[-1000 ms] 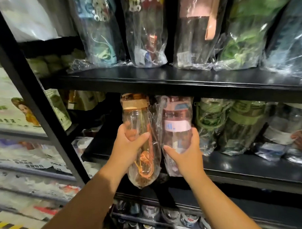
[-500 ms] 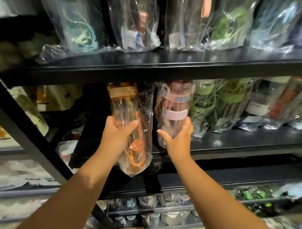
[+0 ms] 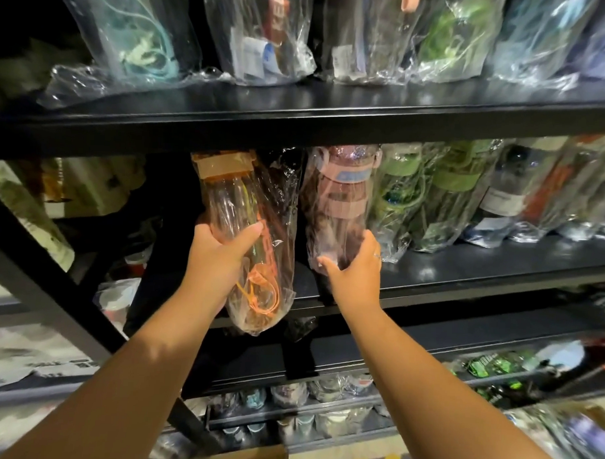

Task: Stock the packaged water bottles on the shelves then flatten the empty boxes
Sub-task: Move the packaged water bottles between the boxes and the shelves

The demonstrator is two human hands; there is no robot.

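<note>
- A person's left hand (image 3: pixel 217 260) grips the orange-capped bottle (image 3: pixel 233 209) around its middle, thumb laid across the front and fingers wrapped behind.
- The bottle stands nearly upright with its cap up. Its long axis leans slightly left at the top, just under the upper shelf (image 3: pixel 298 126).
- It is held at the front edge of the middle shelf (image 3: pixel 481 270), and the bottom of its bag hangs below that edge.
- The body is clear, smooth plastic, sealed in a crinkled transparent bag with an orange cord coiled at the bottom.
- The right hand (image 3: pixel 354 272) cups the base of the pink-banded bottle (image 3: pixel 339 203), with the thumb on one side and the fingers curved round the other.
- This bottle stands upright on the middle shelf, cap up, just beside bagged green bottles (image 3: pixel 432 199).
</note>
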